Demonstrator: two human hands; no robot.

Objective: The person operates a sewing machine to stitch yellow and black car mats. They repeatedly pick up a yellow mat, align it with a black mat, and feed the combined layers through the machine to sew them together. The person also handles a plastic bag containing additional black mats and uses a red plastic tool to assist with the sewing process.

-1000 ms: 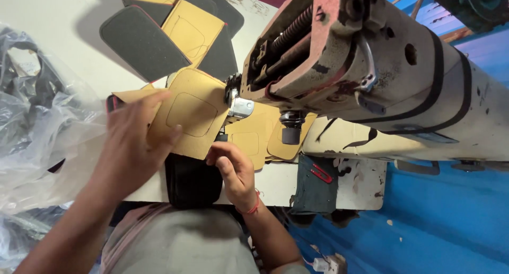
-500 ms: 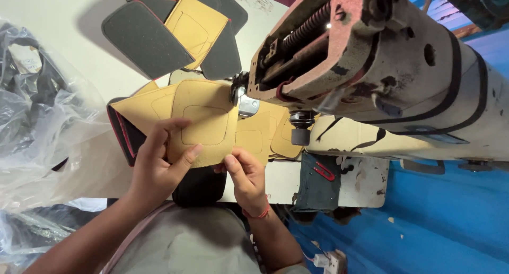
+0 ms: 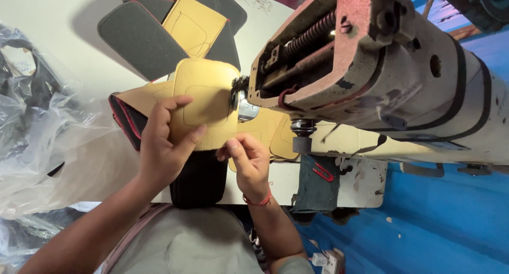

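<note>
Tan padded panel (image 3: 205,101) stood lifted against the sewing machine head (image 3: 339,67), gripped along its near side by the left hand (image 3: 161,146). The right hand (image 3: 249,162) pinched its lower corner, fingertips closed. The needle area was hidden behind the panel, and more panels (image 3: 175,30) were cut off at the top edge.
</note>
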